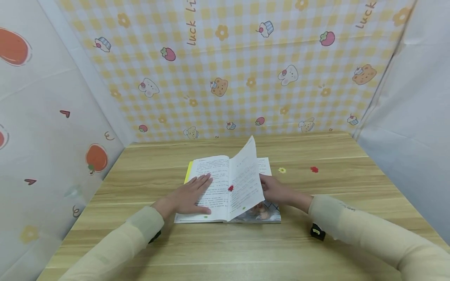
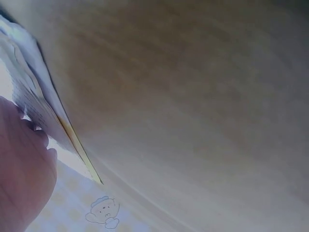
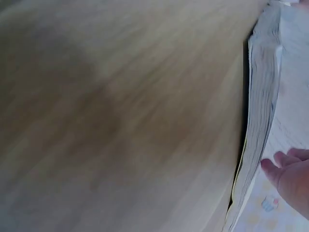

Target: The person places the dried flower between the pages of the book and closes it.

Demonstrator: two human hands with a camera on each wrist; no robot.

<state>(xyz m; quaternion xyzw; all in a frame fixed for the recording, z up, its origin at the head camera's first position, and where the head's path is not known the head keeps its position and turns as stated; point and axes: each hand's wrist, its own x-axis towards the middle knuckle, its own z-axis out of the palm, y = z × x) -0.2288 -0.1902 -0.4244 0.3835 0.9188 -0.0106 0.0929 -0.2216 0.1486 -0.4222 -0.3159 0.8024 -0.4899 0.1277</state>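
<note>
An open book (image 1: 211,199) lies on the wooden table, one printed page (image 1: 245,171) lifted and slanting up from the spine. My left hand (image 1: 190,197) rests flat on the left page, fingers spread. At the outer edge of the lifted page is my right hand (image 1: 277,190); its fingertips go behind the page, and no thumb shows on the front. In the right wrist view, loosely bent fingers (image 3: 285,162) show beside the thick page block (image 3: 263,96). A small red flower (image 1: 231,188) sits on the lifted page near the spine. Under that page, a picture (image 1: 260,214) shows.
Right of the book, a white flower with a yellow centre (image 1: 282,170) and a red flower (image 1: 314,169) lie on the table (image 1: 225,249). A checked cloth (image 1: 239,78) hangs behind it. Small black devices, one by the right sleeve (image 1: 317,232), show under the wrists.
</note>
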